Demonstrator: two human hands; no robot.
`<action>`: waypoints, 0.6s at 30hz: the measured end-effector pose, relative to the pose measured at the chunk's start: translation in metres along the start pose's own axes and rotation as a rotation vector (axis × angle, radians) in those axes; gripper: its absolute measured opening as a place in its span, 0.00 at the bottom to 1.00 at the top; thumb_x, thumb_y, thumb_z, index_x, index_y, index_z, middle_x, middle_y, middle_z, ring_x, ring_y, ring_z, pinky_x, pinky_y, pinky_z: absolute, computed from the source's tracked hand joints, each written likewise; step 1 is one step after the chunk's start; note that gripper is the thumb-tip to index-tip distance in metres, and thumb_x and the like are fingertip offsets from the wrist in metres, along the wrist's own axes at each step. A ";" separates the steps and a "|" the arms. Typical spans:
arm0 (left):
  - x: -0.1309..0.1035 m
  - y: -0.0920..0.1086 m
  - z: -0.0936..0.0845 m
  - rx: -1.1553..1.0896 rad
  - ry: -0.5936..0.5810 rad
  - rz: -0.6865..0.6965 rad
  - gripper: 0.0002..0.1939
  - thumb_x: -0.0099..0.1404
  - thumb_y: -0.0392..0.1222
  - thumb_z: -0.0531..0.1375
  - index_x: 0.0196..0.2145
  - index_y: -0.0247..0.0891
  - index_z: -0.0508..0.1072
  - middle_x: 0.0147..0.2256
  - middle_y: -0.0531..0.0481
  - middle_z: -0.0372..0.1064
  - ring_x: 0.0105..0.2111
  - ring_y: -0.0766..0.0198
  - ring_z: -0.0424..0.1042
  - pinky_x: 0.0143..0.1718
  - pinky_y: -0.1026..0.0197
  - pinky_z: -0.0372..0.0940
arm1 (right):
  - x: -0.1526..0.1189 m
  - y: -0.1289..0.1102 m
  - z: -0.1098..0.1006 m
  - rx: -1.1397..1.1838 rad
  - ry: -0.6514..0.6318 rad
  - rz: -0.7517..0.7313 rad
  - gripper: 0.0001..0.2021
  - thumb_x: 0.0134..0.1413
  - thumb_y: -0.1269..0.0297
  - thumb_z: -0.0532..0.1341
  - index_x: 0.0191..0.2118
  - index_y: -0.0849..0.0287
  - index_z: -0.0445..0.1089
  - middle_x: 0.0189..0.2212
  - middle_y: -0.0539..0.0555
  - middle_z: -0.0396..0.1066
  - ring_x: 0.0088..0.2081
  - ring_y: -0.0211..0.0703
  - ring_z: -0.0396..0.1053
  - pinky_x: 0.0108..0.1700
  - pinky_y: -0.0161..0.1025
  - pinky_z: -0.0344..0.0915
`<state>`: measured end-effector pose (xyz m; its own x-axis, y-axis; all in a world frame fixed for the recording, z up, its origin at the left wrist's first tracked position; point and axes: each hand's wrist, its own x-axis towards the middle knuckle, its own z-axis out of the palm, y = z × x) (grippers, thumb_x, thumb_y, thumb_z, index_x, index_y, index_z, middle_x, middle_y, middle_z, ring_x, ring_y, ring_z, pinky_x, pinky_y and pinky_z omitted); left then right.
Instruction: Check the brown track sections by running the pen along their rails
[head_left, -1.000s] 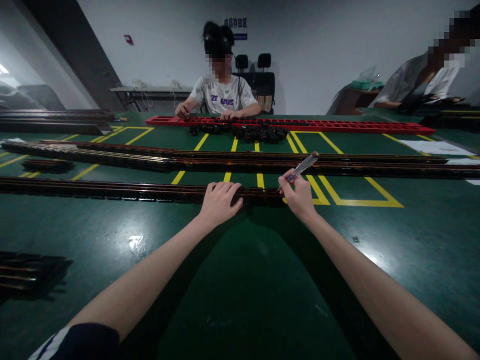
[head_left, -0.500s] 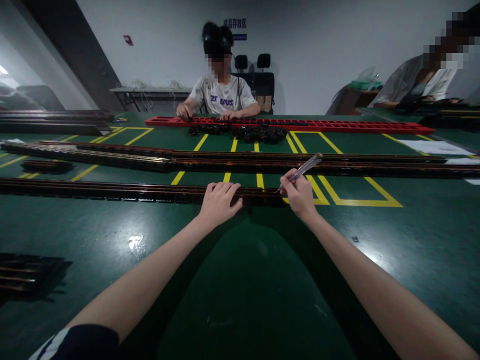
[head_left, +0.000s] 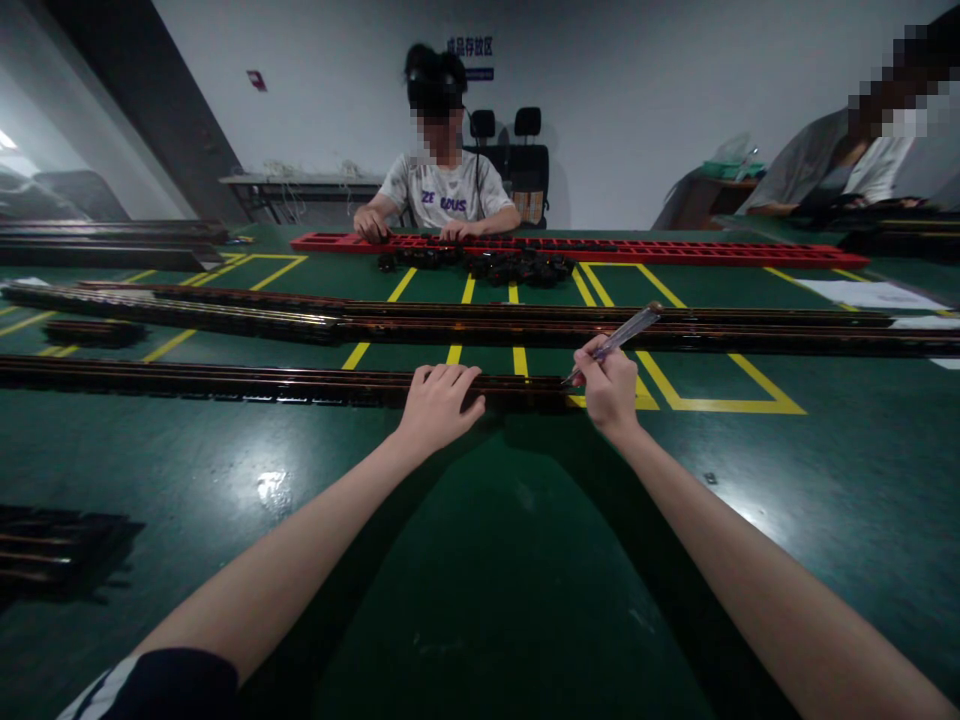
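Observation:
A long dark strip with copper-coloured lines [head_left: 300, 384] lies across the green table in front of me. My left hand [head_left: 441, 402] rests on it near its right end, palm down, fingers stretched out and thumb spread to the side. In my right hand [head_left: 611, 390] is a slim pointed tool with a clear handle [head_left: 628, 328], pinched between thumb and fingers. Its thin tip points down and left at the strip's right end; whether it touches cannot be made out.
Beyond lies a row of similar long strips [head_left: 600, 328]. A shorter stack [head_left: 60, 550] sits at the left. Across the table, a person [head_left: 450, 195] works at a red slotted rail [head_left: 675, 250] beside black parts [head_left: 521, 267]. Another person [head_left: 810, 170] is at the right.
My right hand has shifted slightly to the right with the tool, whose tip is now at the strip's right end. My left hand has stayed in place.

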<state>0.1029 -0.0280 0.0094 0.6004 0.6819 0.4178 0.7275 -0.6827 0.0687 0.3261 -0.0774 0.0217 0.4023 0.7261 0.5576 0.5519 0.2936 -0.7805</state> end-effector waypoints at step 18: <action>0.000 0.000 0.000 -0.005 -0.016 -0.010 0.21 0.68 0.48 0.51 0.53 0.36 0.69 0.50 0.40 0.71 0.50 0.51 0.69 0.55 0.44 0.58 | -0.001 -0.002 0.001 -0.015 -0.040 0.008 0.09 0.53 0.62 0.55 0.24 0.55 0.60 0.14 0.48 0.62 0.18 0.40 0.62 0.25 0.38 0.58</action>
<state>0.1032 -0.0275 0.0093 0.5988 0.6925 0.4024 0.7317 -0.6773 0.0769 0.3240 -0.0786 0.0225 0.3777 0.7526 0.5394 0.5595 0.2787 -0.7806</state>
